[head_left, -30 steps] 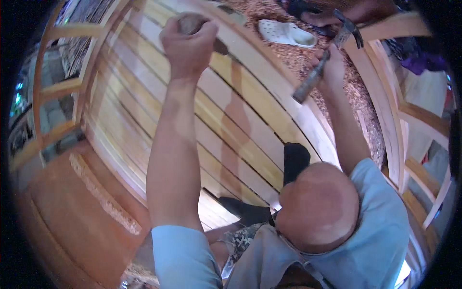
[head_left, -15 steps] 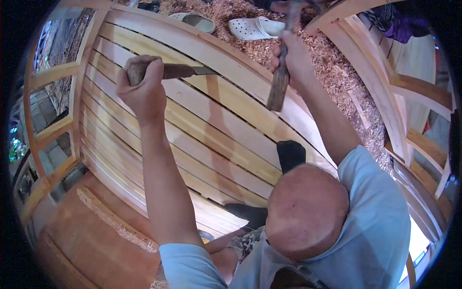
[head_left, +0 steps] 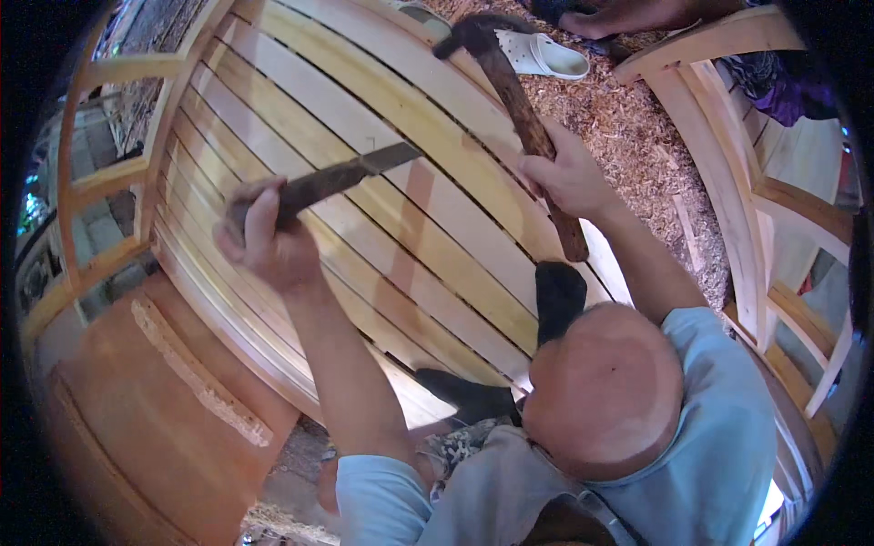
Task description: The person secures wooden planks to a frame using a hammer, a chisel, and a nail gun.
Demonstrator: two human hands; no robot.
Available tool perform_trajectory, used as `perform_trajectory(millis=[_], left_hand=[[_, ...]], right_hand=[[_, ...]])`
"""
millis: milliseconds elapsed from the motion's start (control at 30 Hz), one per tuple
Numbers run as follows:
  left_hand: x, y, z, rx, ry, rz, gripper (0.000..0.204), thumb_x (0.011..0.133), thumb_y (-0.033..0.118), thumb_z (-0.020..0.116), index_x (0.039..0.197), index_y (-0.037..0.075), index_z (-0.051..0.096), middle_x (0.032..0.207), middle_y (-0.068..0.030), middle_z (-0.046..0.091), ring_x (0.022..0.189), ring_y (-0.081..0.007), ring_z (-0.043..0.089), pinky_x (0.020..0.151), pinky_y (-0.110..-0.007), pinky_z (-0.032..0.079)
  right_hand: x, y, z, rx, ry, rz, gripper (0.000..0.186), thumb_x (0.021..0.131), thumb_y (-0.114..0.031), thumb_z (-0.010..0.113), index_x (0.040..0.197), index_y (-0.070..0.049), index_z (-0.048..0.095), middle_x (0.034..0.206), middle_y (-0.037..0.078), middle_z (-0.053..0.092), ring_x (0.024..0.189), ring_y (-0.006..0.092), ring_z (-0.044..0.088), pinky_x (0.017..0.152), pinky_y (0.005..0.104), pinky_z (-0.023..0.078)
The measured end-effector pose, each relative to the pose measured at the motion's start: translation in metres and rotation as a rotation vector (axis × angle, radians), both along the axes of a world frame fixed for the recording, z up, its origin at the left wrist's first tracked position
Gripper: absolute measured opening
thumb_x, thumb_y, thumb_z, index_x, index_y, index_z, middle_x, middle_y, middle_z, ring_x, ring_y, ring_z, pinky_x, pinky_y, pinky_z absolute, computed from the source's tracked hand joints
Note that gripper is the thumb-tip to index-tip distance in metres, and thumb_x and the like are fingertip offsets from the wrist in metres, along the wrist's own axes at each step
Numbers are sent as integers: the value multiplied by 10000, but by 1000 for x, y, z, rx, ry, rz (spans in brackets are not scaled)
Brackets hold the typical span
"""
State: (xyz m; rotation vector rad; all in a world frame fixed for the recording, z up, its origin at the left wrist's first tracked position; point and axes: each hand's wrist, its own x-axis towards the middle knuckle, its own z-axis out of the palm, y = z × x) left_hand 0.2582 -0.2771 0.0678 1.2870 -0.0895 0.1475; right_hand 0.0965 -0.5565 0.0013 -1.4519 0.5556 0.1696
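Note:
My left hand is closed round the handle of a flat-bladed chisel, held slantwise above the planked wooden surface. The blade points right, its tip over a dark seam between two planks; whether it touches cannot be told. In my right hand is a hammer, gripped by its worn wooden handle. Its dark metal head is up near the far edge of the planks, apart from the chisel. My dark-covered feet rest on the planks.
Wood shavings cover the ground beyond the planks, with a white clog on them. Another person's leg shows at the top. Curved timber frames stand at left and right. A brown panel lies lower left.
The hammer has swung so its head is now farther left. My left hand and the chisel sit lower, with more of the blade showing. The whole view has shifted slightly.

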Motion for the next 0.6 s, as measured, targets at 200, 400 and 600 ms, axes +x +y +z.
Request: perform_trajectory(millis=[200,400,600], left_hand=[[-72,87,4,92,-13,101,112,729,0,625,827,-54,623,811,-164,647,744,-255,639,765,-371,557],[-118,113,4,140,-1,203,156,737,-88,629,845,0,559,841,-128,624,815,-253,642,782,-393,559],[-121,128,-2,25,74,264,171,727,-99,627,845,2,555,843,-121,622,809,-249,639,779,-383,557]], right_hand=[[-32,19,-29,-236,119,66,370,983,-358,556,917,5,589,705,55,554,657,142,524,601,323,430],[-2,47,3,-310,-75,114,371,1006,-358,510,972,6,572,707,51,546,648,143,520,588,320,431],[1,57,-21,-436,-511,129,406,1012,-389,486,1036,11,550,700,101,538,639,198,538,598,353,452]])
